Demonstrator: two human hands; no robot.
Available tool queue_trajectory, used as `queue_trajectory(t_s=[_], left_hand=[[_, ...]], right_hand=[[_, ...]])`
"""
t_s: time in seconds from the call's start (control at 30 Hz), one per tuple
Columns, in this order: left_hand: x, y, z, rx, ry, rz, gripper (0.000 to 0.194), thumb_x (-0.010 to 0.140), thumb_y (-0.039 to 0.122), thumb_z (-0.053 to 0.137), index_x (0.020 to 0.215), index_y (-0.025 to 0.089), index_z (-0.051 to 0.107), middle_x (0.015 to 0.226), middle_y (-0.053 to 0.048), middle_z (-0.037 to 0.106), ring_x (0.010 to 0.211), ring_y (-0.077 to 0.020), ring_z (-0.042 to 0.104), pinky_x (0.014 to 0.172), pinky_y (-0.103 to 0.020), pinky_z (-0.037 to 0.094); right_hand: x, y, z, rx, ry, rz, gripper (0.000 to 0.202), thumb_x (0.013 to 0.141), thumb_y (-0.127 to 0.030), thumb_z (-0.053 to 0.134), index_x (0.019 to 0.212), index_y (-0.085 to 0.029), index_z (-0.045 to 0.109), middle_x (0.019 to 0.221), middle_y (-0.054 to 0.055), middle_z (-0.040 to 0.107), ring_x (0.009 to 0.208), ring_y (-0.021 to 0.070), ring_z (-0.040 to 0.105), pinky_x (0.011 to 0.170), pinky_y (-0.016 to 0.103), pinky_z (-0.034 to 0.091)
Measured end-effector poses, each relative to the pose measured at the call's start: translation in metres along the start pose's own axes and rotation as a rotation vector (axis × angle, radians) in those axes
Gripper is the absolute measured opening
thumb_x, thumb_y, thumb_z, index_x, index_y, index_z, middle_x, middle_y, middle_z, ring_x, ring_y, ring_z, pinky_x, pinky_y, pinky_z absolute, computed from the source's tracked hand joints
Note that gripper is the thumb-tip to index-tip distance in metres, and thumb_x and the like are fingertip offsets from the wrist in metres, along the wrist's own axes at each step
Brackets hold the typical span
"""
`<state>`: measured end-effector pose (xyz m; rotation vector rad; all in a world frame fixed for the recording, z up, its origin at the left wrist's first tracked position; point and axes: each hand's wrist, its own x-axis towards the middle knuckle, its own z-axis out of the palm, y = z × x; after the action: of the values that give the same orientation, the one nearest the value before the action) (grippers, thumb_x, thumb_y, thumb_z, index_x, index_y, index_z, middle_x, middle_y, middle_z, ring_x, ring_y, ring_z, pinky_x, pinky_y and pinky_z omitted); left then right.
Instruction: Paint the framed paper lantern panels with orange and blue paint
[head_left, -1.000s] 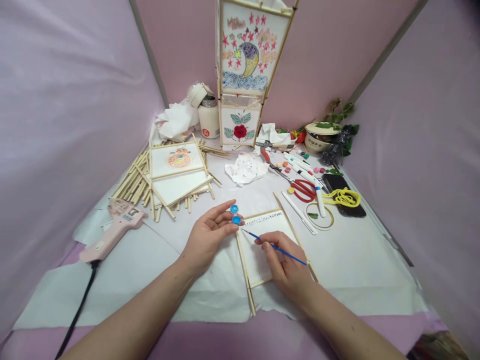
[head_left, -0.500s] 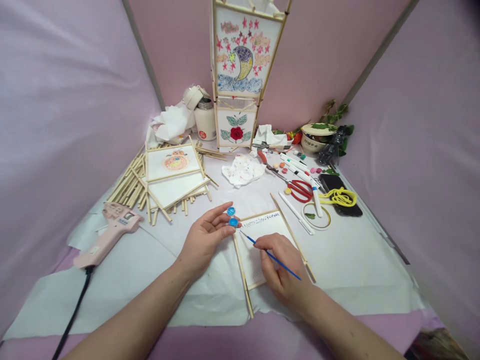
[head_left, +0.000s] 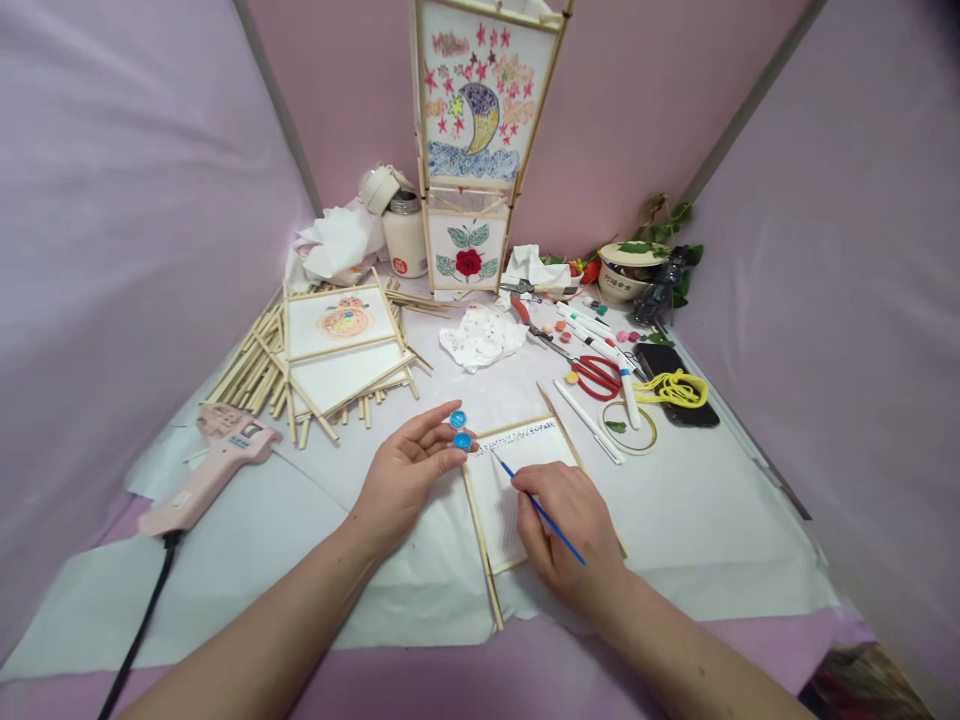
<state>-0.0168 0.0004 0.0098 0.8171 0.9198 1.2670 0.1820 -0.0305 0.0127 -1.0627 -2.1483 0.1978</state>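
Note:
Between the thumb and fingers of my left hand (head_left: 411,465) is a small open paint pot (head_left: 462,441) with blue paint, its round lid (head_left: 458,419) just above it. My right hand (head_left: 566,515) pinches a thin blue paintbrush (head_left: 541,515). The brush tip is over the upper part of a white panel (head_left: 499,505) framed with thin wooden sticks. A band of dark blue dabs (head_left: 517,437) runs along the panel's top edge. My right hand covers the panel's lower right part, and my left fingertips are at its upper left corner.
A pink glue gun (head_left: 214,470) lies at left, beside wooden sticks (head_left: 259,365) and a painted framed panel (head_left: 341,322). A tall painted lantern frame (head_left: 469,185) stands behind. At right are red-handled scissors (head_left: 596,375), white markers (head_left: 589,420), a tape roll (head_left: 651,437) and a phone (head_left: 694,412).
The brush tip has shifted slightly right, away from the paint pot and over the panel. My left hand still holds the pot. The whole view has shifted a little.

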Motion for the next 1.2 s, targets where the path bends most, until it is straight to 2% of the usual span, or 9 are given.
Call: queue_trajectory(t_s=[0.33,0.6,0.87,1.2], left_hand=[[0.001,-0.002,-0.001,0.006,0.006,0.012,0.050,0.069,0.019,0.084,0.117,0.025,0.069,0.088,0.000,0.070,0.088,-0.0162,0.067,0.090,-0.031,0.048],[0.000,-0.001,0.000,0.027,0.002,0.016,0.050,0.071,0.018,0.083,0.118,0.024,0.068,0.089,-0.001,0.071,0.090,-0.0179,0.067,0.091,-0.032,0.048],[0.000,-0.003,0.000,0.024,0.015,0.016,0.051,0.070,0.018,0.083,0.118,0.024,0.068,0.089,-0.001,0.070,0.089,-0.0169,0.067,0.090,-0.032,0.048],[-0.001,0.001,0.003,0.049,0.021,0.010,0.052,0.069,0.020,0.083,0.119,0.022,0.067,0.088,-0.002,0.072,0.090,-0.0184,0.067,0.092,-0.033,0.047]], right_hand=[[0.000,-0.006,0.004,0.007,-0.057,-0.070,0.015,0.089,-0.008,0.047,0.098,-0.017,0.056,0.087,0.006,0.066,0.077,0.0179,0.055,0.067,0.031,0.038],[-0.002,-0.002,-0.002,-0.168,-0.019,0.019,0.014,0.090,-0.009,0.046,0.095,-0.017,0.056,0.083,0.007,0.066,0.075,0.0194,0.055,0.066,0.033,0.036],[-0.002,-0.010,0.005,-0.116,-0.042,-0.083,0.016,0.088,-0.007,0.048,0.097,-0.016,0.057,0.087,0.007,0.068,0.076,0.0180,0.055,0.065,0.032,0.036],[-0.005,0.002,-0.004,-0.232,-0.016,0.050,0.012,0.089,-0.009,0.048,0.094,-0.017,0.056,0.081,0.006,0.065,0.076,0.0194,0.053,0.067,0.033,0.035]])
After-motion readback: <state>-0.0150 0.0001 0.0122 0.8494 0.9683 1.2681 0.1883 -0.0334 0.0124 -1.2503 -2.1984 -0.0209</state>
